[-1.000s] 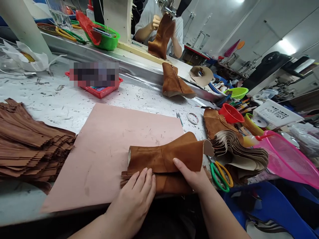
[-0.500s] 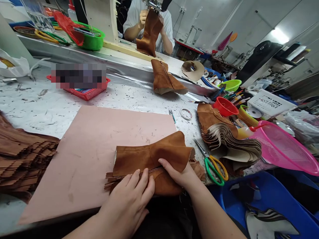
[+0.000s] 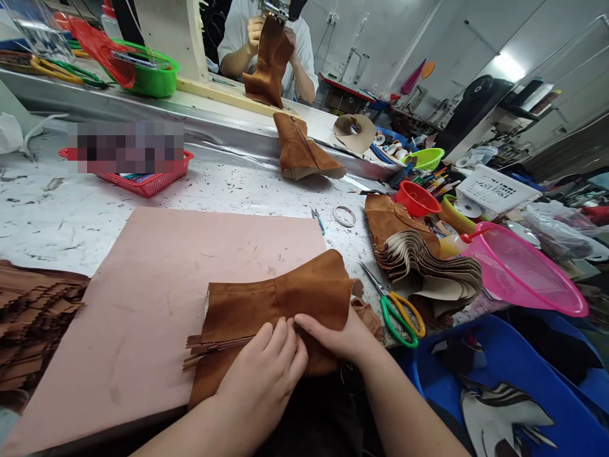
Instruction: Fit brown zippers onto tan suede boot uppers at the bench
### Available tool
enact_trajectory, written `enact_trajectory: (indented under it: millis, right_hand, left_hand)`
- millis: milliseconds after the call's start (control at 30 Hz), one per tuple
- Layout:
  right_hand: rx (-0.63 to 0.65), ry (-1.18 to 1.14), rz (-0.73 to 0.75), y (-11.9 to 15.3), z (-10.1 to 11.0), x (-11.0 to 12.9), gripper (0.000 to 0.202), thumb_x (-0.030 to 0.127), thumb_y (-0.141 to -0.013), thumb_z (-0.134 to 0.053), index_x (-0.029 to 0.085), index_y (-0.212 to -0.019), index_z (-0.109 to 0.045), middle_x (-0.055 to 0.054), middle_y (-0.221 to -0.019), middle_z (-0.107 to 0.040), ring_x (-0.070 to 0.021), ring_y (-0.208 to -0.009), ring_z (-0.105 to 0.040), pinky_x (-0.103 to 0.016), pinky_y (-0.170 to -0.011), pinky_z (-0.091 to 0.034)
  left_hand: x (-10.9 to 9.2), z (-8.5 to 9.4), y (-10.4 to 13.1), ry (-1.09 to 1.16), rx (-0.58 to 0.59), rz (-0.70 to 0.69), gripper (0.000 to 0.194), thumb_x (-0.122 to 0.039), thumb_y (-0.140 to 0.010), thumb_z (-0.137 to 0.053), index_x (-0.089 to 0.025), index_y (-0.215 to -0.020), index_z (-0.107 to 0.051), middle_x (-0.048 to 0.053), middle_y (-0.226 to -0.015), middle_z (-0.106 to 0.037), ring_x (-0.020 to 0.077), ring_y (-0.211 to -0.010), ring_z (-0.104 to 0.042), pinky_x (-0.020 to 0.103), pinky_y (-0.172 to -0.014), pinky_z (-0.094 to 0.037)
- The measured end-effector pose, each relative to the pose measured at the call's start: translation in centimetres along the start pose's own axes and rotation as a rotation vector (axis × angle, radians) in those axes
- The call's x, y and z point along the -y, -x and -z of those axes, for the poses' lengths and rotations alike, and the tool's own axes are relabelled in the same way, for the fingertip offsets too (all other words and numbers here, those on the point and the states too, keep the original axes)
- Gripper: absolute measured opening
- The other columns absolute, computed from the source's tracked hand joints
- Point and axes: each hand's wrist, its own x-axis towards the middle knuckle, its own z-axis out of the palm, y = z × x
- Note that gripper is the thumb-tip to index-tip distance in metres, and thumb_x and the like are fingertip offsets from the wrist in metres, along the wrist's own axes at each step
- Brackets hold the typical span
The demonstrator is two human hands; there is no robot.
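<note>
Partly, the left hand [image 3: 267, 365] hides the zipper [image 3: 227, 345].

A white-topped desk [image 3: 238, 190], scuffed with dark flecks, fills the foreground, its far side bordered by a long, shiny silver-grey strip [image 3: 223, 134]. Beyond rises a plain pale-grey wall [image 3: 392, 28] bearing a small white socket [image 3: 333, 19] with dangling thin dark cables [image 3: 326, 47]. A farther desk with a red edge [image 3: 347, 87] stands behind, and a bright white lamp [image 3: 509, 66] glows at upper right.
</note>
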Motion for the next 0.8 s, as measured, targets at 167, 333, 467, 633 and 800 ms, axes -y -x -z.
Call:
enact_trajectory:
  millis: [167, 333, 467, 633, 800]
  right_hand:
    - [0.092, -0.093, 0.026, -0.7, 3.3, -0.1, 0.032, 0.029, -0.073, -0.060, 0.016, -0.102, -0.060, -0.007, -0.106, -0.064, -0.0236, -0.102, -0.058, -0.037, -0.089, -0.046]
    - [0.058, 0.007, 0.011, -1.1, 3.4, -1.6, 0.035, 0.030, -0.075, -0.060, 0.019, -0.107, -0.058, -0.006, -0.111, -0.062, -0.0219, -0.105, -0.055, -0.038, -0.092, -0.044]
    - [0.053, 0.061, 0.025, -1.2, 3.4, -1.9, 0.036, 0.029, -0.073, -0.061, 0.020, -0.108, -0.058, -0.005, -0.111, -0.062, -0.0222, -0.106, -0.055, -0.038, -0.093, -0.043]
    - [0.067, 0.075, -0.011, -1.1, 3.8, -1.7, 0.041, 0.031, -0.072, -0.062, 0.020, -0.111, -0.057, -0.005, -0.114, -0.060, -0.0227, -0.107, -0.054, -0.039, -0.092, -0.043]
    - [0.072, 0.099, -0.020, -0.9, 4.0, -1.3, 0.042, 0.029, -0.070, -0.064, 0.020, -0.111, -0.059, -0.005, -0.113, -0.061, -0.0232, -0.107, -0.054, -0.037, -0.092, -0.043]
  left_hand:
    - [1.9, 0.0, 0.6, 0.054, -0.023, -0.075, 0.028, -0.022, -0.078, -0.044, -0.013, -0.097, -0.063, 0.012, -0.115, -0.061, 0.0230, -0.106, -0.054, 0.034, -0.091, -0.036]
    - [2.5, 0.4, 0.4, 0.130, 0.086, -0.082, 0.035, -0.041, -0.080, -0.047, -0.015, -0.100, -0.061, 0.012, -0.116, -0.060, 0.0259, -0.108, -0.052, 0.037, -0.091, -0.035]
    - [1.8, 0.9, 0.1, 0.162, 0.123, -0.047, 0.052, -0.055, -0.075, -0.050, -0.016, -0.108, -0.057, 0.013, -0.123, -0.054, 0.0301, -0.112, -0.049, 0.039, -0.089, -0.035]
    - [0.7, 1.1, -1.0, 0.147, 0.196, -0.061, 0.053, -0.051, -0.075, -0.051, -0.012, -0.111, -0.054, 0.020, -0.123, -0.052, 0.0313, -0.112, -0.047, 0.041, -0.091, -0.031]
    - [0.3, 1.2, -2.1, 0.124, 0.268, -0.070, 0.059, -0.051, -0.072, -0.055, -0.013, -0.116, -0.051, 0.020, -0.131, -0.044, 0.0344, -0.107, -0.050, 0.042, -0.084, -0.035]
